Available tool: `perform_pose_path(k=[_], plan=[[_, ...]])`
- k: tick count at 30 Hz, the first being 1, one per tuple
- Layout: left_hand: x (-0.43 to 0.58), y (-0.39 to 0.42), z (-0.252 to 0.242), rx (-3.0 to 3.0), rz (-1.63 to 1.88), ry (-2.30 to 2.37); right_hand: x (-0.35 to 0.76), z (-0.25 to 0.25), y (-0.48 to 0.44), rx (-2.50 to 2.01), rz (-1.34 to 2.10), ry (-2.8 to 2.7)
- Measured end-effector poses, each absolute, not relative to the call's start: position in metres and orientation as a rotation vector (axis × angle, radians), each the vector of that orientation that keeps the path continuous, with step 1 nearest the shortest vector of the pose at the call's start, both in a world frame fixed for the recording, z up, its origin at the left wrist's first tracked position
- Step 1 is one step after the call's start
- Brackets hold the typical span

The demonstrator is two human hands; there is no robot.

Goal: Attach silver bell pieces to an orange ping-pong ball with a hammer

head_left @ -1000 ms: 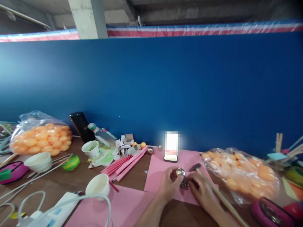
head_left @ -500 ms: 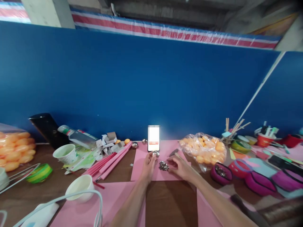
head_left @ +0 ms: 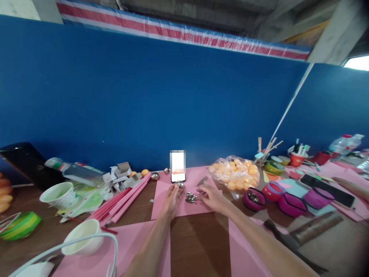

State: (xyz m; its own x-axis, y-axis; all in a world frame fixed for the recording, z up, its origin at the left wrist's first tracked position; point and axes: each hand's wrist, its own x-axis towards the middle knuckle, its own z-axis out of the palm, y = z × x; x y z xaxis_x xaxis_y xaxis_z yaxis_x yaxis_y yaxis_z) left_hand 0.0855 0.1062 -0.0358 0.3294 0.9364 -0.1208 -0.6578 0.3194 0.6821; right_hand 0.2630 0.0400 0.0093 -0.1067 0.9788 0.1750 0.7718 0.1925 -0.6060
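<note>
My left hand (head_left: pixel 172 201) is closed around a ball studded with shiny metal thumbtacks (head_left: pixel 180 184), just in front of the phone. Beside the loose pile of thumbtacks (head_left: pixel 191 197) on the pink paper (head_left: pixel 161 196), my right hand (head_left: pixel 211 197) has its fingers curved and apart, thumb tip close to the pile's edge. Whether a single tack sits at those fingertips is too small to tell. A lit phone (head_left: pixel 178 177) stands upright behind the left hand. Two more shiny balls, a nearer one (head_left: pixel 155 176) and a farther one (head_left: pixel 167 170), lie left of the phone.
A clear bag of orange balls (head_left: pixel 235 173) lies right of the paper, near a purple pouch (head_left: pixel 254 199) containing metal pieces. On the left are pink rolled sticks (head_left: pixel 129 200), a white bowl (head_left: pixel 83 236) and a cable (head_left: pixel 72 240). Another person's arm (head_left: pixel 353 187) shows at far right.
The view has turned to the right, so the table things appear farther left. Both hands keep nearly the same pose, the left still holding the studded ball and the right beside the pile.
</note>
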Motion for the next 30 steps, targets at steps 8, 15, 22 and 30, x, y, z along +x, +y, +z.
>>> perform_pose_path(k=[8,15,22,30], plan=[[0.086,0.107,-0.033,0.602,1.075,0.551,0.264,0.030,-0.044,-1.684,0.291,-2.054],[0.085,0.109,-0.033,0.627,1.072,0.552,0.274,0.018,-0.122,-1.824,0.310,-1.996],[0.084,0.107,-0.030,0.652,1.079,0.567,0.273,-0.004,-0.143,-1.891,0.303,-1.915],[0.083,0.106,-0.029,0.656,1.075,0.569,0.262,-0.011,-0.132,-1.894,0.216,-1.837]])
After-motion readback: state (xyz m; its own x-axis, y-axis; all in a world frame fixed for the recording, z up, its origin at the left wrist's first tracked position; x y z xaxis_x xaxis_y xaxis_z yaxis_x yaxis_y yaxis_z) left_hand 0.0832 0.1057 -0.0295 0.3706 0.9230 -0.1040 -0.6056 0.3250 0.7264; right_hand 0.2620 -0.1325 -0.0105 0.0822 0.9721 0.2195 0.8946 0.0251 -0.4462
